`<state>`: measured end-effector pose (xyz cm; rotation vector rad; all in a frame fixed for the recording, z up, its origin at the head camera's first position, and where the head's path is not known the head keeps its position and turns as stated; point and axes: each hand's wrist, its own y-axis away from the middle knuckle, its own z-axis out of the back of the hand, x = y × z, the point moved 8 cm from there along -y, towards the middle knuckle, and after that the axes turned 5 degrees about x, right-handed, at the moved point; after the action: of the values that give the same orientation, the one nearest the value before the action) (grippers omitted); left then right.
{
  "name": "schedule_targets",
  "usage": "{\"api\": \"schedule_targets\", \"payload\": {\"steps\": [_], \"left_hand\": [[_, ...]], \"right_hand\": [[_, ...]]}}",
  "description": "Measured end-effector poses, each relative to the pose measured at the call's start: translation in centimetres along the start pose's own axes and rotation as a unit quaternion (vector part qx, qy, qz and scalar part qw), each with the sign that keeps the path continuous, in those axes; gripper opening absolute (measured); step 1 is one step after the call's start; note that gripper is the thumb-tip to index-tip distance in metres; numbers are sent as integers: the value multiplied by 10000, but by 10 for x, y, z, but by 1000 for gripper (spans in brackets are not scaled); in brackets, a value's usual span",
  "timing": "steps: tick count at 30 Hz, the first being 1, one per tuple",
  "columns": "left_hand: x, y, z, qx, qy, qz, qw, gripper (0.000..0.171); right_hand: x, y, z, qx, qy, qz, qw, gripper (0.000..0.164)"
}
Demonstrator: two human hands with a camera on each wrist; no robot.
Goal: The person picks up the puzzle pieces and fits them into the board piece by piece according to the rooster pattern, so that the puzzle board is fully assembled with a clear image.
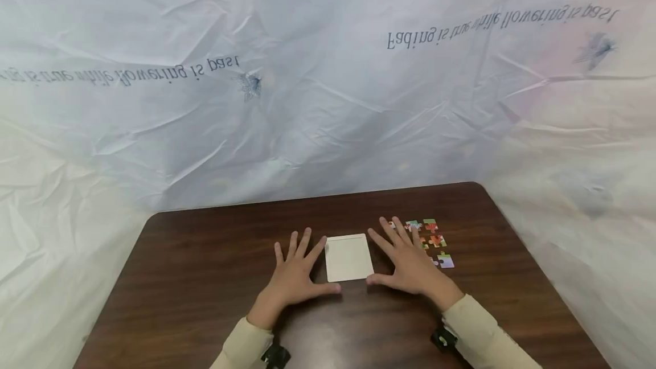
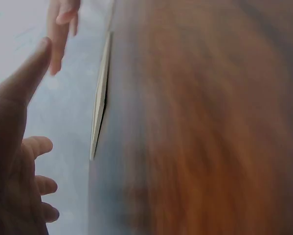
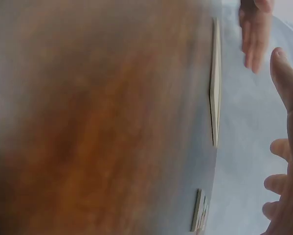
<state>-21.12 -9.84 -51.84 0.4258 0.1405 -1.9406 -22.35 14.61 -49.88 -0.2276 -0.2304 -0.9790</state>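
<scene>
At seven and five o'clock, pale, softly creased sleeves (image 1: 243, 341). Left hand (image 1: 294, 279) between eight and nine, right hand (image 1: 410, 267) at three: fingers spread wide, holding nothing, raised over glossy wood-grained table (image 1: 215, 283), spaced seemingly to frame board. Pale square board (image 1: 349, 259), flat, thin, shallow-bordered, at clock's centre. Between two and three, jigsaw pieces (image 1: 437, 241), knobbed, bright-printed, probably spread to stay distinct. Far twelve: crinkled lettered sheet (image 1: 307, 101).

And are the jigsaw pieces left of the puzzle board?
No, the jigsaw pieces lie right of the puzzle board, partly hidden by the right hand.
</scene>
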Motion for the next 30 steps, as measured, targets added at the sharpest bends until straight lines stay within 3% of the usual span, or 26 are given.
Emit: {"api": "schedule_targets", "payload": {"steps": [5,10,15,19,30], "left_hand": [[2,-5,-6,47,1193,70,9928,114],[0,-10,-16,-40,1750,52,9845,111],[-1,-11,-26,-185,1732,125,9846,112],[-4,-10,-32,-238,1591,126,9869,111],[-9,-2,-38,-534,1049,260,9927,103]], "right_hand": [[-22,-7,2,93,-564,-363,9977,102],[-45,-15,9,6,-615,-624,9961,76],[-58,-21,15,68,-410,-795,9960,44],[-62,-24,15,274,-284,-888,9953,30],[-58,-46,14,535,256,-443,9973,28]]}}
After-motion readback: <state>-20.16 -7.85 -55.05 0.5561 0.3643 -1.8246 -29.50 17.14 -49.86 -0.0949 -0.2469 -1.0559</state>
